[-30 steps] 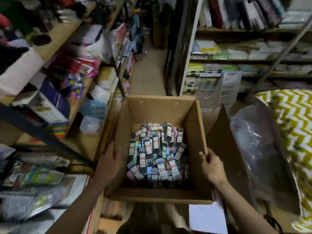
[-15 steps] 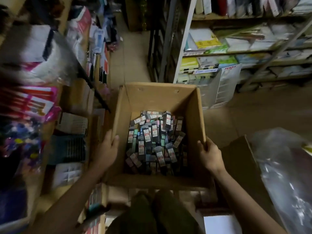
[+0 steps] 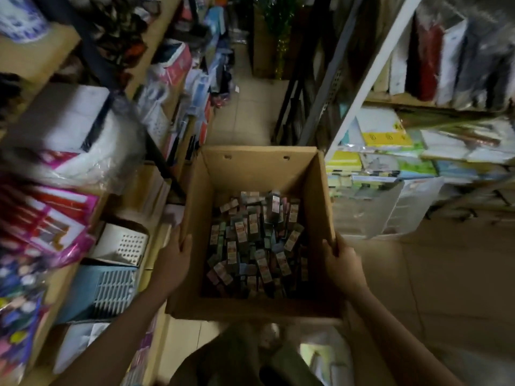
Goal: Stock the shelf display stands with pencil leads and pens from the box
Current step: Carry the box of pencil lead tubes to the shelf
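An open cardboard box [image 3: 259, 168] hangs in front of me over the aisle floor. Its bottom is covered with several small pencil lead packs [image 3: 256, 240] in dark and pastel colours with white and red labels. My left hand [image 3: 174, 260] grips the box's left wall, thumb over the rim. My right hand [image 3: 344, 264] grips the right wall the same way. No pens are visible in the box.
Wooden shelves on the left carry a perforated white tray [image 3: 125, 245], a blue basket [image 3: 106, 291] and pink packages [image 3: 50, 218]. A white metal rack [image 3: 370, 76] on the right holds paper pads and folders. A tiled aisle [image 3: 245, 118] runs ahead between them.
The box, held in both hands, has travelled along the aisle; the grey plastic bag and zigzag cloth on the right have dropped out of view. Both grips are unchanged.
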Demonstrator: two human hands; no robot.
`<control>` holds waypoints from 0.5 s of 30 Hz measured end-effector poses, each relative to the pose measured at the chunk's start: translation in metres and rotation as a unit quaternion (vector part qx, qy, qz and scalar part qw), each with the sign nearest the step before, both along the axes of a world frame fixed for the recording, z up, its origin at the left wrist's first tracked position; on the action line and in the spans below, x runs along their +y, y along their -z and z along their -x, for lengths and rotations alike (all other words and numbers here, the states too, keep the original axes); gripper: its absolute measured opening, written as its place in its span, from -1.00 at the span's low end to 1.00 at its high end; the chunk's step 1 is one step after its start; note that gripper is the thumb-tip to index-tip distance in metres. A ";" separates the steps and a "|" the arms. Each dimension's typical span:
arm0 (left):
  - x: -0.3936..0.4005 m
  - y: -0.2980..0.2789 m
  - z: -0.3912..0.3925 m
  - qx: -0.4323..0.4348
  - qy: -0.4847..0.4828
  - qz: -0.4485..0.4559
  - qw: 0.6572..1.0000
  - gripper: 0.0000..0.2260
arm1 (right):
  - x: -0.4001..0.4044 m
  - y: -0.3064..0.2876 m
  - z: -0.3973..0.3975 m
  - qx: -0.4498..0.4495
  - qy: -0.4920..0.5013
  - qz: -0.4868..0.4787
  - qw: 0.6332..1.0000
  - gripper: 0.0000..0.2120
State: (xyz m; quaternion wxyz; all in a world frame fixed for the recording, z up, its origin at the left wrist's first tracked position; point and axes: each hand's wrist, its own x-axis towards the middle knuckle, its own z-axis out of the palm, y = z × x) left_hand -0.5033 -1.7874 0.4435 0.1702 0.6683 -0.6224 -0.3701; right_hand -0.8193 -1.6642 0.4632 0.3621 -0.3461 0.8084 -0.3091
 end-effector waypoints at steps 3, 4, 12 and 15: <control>-0.034 0.011 0.006 -0.012 -0.002 0.003 1.000 -0.58 | -0.043 0.008 0.014 -0.008 -0.025 0.010 1.000 -0.79; -0.043 0.015 0.009 -0.015 -0.006 -0.001 1.000 -0.57 | -0.058 0.011 0.017 -0.002 -0.034 0.012 0.999 -0.80; -0.087 0.033 0.035 -0.017 -0.090 -0.026 0.995 -0.58 | -0.162 0.028 0.059 0.032 -0.134 -0.044 0.990 -0.76; -0.088 0.036 0.061 -0.031 -0.135 -0.017 0.990 -0.63 | -0.195 0.039 0.086 0.059 -0.184 -0.053 0.980 -0.70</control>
